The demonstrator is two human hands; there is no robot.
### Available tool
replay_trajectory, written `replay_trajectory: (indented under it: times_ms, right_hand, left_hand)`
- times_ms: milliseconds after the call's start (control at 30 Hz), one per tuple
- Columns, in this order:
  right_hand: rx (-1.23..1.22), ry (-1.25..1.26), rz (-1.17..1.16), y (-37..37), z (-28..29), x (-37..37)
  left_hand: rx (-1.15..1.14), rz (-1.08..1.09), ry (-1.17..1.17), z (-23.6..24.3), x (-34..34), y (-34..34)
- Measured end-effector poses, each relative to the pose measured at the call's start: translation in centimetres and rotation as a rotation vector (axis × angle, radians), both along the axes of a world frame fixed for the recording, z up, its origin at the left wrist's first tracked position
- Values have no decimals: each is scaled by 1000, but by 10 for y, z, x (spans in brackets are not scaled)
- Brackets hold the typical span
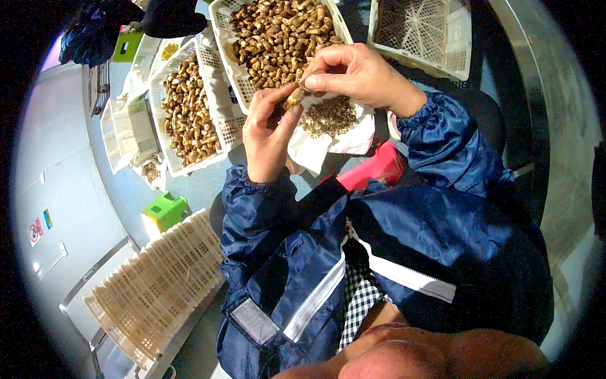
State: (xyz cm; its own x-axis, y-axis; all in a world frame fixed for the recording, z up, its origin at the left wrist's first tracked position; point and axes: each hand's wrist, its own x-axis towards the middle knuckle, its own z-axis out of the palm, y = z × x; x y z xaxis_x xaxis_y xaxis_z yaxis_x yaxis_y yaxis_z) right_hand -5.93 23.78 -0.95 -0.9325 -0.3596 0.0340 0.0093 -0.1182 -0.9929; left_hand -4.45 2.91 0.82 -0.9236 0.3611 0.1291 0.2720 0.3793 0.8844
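My left hand pinches a small brown-and-pale mushroom between thumb and fingers. Close against it, my right hand has thumb and forefinger pressed together at the mushroom's upper end; whatever is between those fingertips is too small to make out. Just beyond both hands, a white crate holds a heap of similar mushrooms. Below my right hand, dark crumbly scraps lie on a white cloth or sheet.
Left of the heap stands a second mushroom-filled white crate. Another crate is at the upper right. A pink-red plastic piece lies close to my lap. At left are a green stool and a tall stack of crates.
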Motion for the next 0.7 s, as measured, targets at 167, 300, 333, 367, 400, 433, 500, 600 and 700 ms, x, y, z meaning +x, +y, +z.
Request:
replay_trajectory:
  times_ms: [167, 300, 333, 367, 400, 433, 500, 600, 700]
  right_hand:
    - [218, 396, -68, -6, -2, 6]
    - [69, -9, -39, -1, -2, 5]
    - [99, 88, -21, -1, -1, 5]
    - [127, 185, 0, -3, -1, 7]
    - [163, 327, -84, -8, -6, 9]
    - [162, 326, -84, -8, -9, 8]
    - [105, 82, -54, -8, -9, 5]
    - [20, -62, -24, -4, -8, 3]
    - [21, 34, 9, -7, -6, 6]
  left_hand:
    - [3, 36, 15, -6, 1, -1]
    - [-77, 32, 95, -3, 1, 2]
    - [-76, 30, 95, -5, 0, 3]
    - [-59, 42, 159, -7, 0, 5]
    - [-43, 52, 223, -8, 0, 7]
    - [-43, 53, 222, -6, 1, 6]
    - [-150, 35, 283, 1, 1, 8]
    - [-84, 58, 170, -3, 3, 5]
    - [-42, 58, 186, -7, 1, 2]
